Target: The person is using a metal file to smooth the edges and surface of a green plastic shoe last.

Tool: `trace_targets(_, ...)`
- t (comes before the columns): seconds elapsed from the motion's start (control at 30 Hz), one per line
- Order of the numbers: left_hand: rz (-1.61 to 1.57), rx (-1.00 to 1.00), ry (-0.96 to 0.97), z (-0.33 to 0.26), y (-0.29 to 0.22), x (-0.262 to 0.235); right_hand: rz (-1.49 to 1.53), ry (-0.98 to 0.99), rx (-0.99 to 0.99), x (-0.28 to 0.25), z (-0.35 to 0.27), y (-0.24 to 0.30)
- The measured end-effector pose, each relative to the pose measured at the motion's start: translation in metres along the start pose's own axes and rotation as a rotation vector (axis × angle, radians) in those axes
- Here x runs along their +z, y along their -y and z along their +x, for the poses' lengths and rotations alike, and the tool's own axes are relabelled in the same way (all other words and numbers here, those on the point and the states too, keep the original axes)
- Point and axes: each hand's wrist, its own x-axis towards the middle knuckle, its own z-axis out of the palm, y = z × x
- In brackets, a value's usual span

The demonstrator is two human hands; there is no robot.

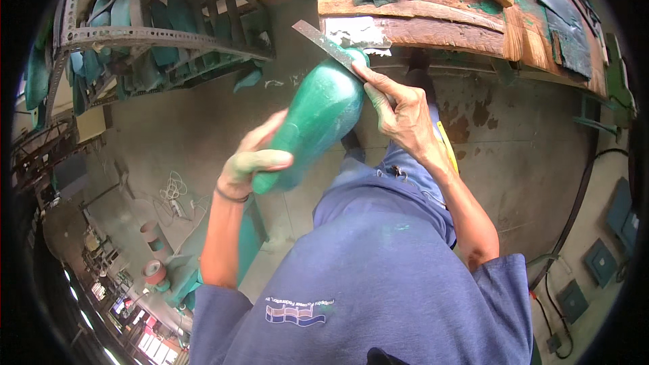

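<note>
Near the worn, brown wooden surface (433,31), the glossy green, foot-shaped, plastic-looking form (323,108) hung, its narrow end clasped in the left hand (251,161); the right hand (400,109) pinched the flat grey metal strip (323,43) at the form's broad end. Steady support and even strokes seemed best.

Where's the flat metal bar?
The flat metal bar is in the head view's upper middle, held by the right hand across the green form.

The left grip (245,163) is partly hidden behind the green form (319,109) mid-frame, the bench (443,36) is cut off at the upper edge, and lower-left clutter (101,263) is too small to tell.
</note>
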Motion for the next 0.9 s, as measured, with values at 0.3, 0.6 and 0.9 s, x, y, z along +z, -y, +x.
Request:
trace_targets(0.3, -0.523, 0.022, 0.214, 0.049, 0.082, 0.049, -0.166, 0.021, -0.232, -0.022, 0.018, -0.026)
trace_targets(0.6, -0.507, 0.213, 0.168, 0.078, 0.120, 0.084, -0.419, 0.087, -0.199, -0.035, 0.015, -0.022)
trace_targets(0.9, -0.333, 0.114, 0.007, 0.070, 0.105, 0.080, -0.411, 0.187, -0.135, -0.048, -0.008, -0.015)
